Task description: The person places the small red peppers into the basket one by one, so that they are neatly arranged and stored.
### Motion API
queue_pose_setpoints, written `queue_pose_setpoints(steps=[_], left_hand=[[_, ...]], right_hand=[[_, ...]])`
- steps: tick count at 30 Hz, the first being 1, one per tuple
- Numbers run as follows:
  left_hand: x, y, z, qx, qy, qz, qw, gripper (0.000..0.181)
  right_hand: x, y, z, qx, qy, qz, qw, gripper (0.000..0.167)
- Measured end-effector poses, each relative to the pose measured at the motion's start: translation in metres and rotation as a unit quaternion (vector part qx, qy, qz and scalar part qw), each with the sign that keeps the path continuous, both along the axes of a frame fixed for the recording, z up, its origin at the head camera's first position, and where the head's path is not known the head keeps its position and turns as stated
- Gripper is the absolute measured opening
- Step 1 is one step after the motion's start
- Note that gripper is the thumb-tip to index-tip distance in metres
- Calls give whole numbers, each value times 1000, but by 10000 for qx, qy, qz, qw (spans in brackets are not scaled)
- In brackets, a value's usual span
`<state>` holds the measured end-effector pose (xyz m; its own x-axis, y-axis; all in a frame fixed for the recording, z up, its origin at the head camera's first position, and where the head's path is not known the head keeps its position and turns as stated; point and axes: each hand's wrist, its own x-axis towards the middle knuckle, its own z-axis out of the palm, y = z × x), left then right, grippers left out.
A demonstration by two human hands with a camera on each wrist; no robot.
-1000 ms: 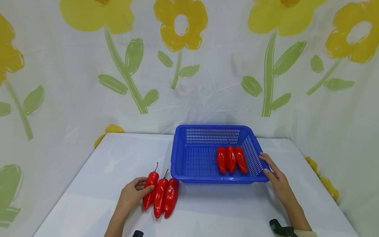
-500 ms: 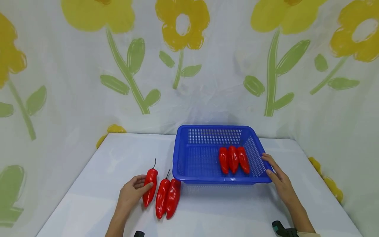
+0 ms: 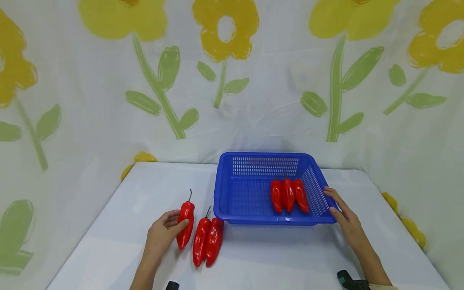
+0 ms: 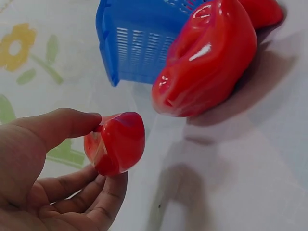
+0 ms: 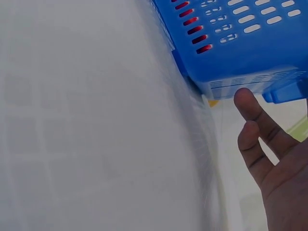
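Observation:
A glossy red chili pepper (image 3: 186, 225) is pinched between the thumb and fingers of my left hand (image 3: 161, 233), its thin stem pointing up. In the left wrist view that chili pepper (image 4: 118, 143) is seen end-on, apart from the table. Two more red chili peppers (image 3: 208, 242) lie side by side on the table, just right of it. My right hand (image 3: 348, 221) touches the right rim of a blue plastic basket (image 3: 275, 220) with loosely spread thumb and fingertips. Inside the basket, three red chili peppers (image 3: 288, 196) lie in a row at the right.
The white table (image 3: 268, 257) runs back to a white cloth backdrop (image 3: 270, 100) printed with yellow flowers. The basket stands near the table's far edge. A dark wrist device (image 3: 351, 281) sits on the right wrist.
My left hand has lifted its chili pepper slightly, away from the two beside it, so a gap now shows. The right hand stays at the basket rim. The head view has shifted slightly.

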<state>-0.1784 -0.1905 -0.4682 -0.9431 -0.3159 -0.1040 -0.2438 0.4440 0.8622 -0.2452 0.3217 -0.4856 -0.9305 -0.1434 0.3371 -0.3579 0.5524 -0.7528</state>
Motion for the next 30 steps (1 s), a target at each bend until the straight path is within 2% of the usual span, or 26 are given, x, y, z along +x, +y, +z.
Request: queue_pose_setpoints(steps=[3, 9, 13, 19, 23, 30], left_hand=[[-1, 1, 3, 80, 39, 28, 10000, 60], [0, 1, 8, 707, 65, 8, 9975, 60], [-1, 4, 12, 958, 139, -40, 9953, 59], [0, 13, 19, 1162, 264, -71, 9929, 63], [0, 16, 20, 1226, 287, -54, 9920, 63], [0, 19, 23, 1289, 366, -266, 9906, 61]], right_hand=[[-1, 1, -2, -29, -41, -4, 10000, 48], [-5, 0, -1, -51, -23, 49, 10000, 48], [-4, 0, 0, -34, -40, 16, 10000, 48], [-5, 2, 4, -48, -54, -1, 10000, 48], [-4, 2, 2, -209, -168, 33, 9996, 48], [1, 2, -4, -157, -179, -64, 9997, 48]])
